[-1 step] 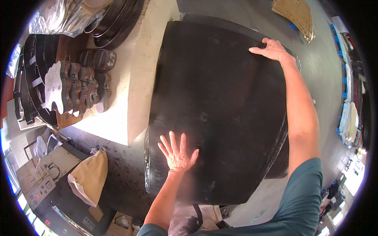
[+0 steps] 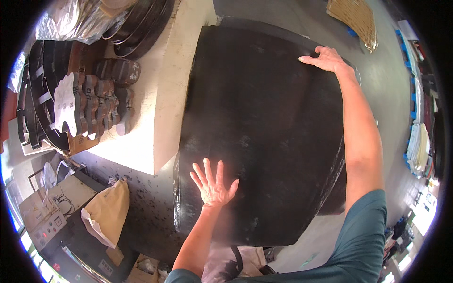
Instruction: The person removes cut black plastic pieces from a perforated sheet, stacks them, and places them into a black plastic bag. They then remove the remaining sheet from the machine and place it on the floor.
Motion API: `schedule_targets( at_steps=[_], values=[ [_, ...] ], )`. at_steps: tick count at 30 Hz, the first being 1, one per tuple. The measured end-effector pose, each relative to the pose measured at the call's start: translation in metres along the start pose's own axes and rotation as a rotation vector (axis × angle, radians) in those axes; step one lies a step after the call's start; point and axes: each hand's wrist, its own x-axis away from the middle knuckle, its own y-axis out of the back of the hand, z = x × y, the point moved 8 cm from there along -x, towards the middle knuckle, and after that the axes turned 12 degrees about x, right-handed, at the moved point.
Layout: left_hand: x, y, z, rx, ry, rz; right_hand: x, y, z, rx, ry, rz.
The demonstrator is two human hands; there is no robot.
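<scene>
A large black sheet (image 2: 264, 127) lies in front of me on a stack with wrapped, shiny edges. My left hand (image 2: 214, 187) rests flat on its near left part, fingers spread wide. At the far right corner is my right hand (image 2: 328, 60), its thumb stretched out over the sheet and its other fingers bent at the edge. Thumb and fingers are apart there, and I see nothing lifted between them. The undersides of both hands are hidden.
A pale table (image 2: 165, 99) on the left holds several sole-shaped templates (image 2: 89, 106) and dark rolled strips (image 2: 141, 28). Nearer stands a machine with a control panel (image 2: 49, 226) and a tan paper sack (image 2: 108, 212). Corrugated cardboard (image 2: 353, 19) lies far right; stacked goods (image 2: 417, 146) line the right side.
</scene>
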Motion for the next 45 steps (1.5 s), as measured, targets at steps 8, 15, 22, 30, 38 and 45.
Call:
schedule_targets(
  at_steps=[8, 15, 22, 30, 38, 45],
  values=[
    [0.001, 0.000, 0.003, 0.010, 0.017, -0.006, 0.030, 0.015, 0.015, 0.112, 0.124, -0.566],
    [-0.004, 0.005, -0.004, -0.036, 0.002, -0.008, 0.221, -0.050, 0.094, 0.034, 0.680, -0.286],
    [0.012, -0.032, 0.032, 0.075, 0.130, 0.172, 0.389, -0.163, 0.125, -0.053, 0.855, -0.055],
    [0.076, -0.030, 0.056, 0.082, 0.071, 0.085, 0.604, -0.261, 0.094, -0.058, 0.906, 0.173],
    [0.298, 0.025, 0.100, 0.554, 0.252, 0.069, 0.835, -0.283, 0.152, -0.451, 1.106, 0.253],
    [0.528, 0.081, 0.162, 0.894, 0.481, 0.010, 0.973, -0.215, 0.276, -0.725, 1.393, 0.377]
  ],
)
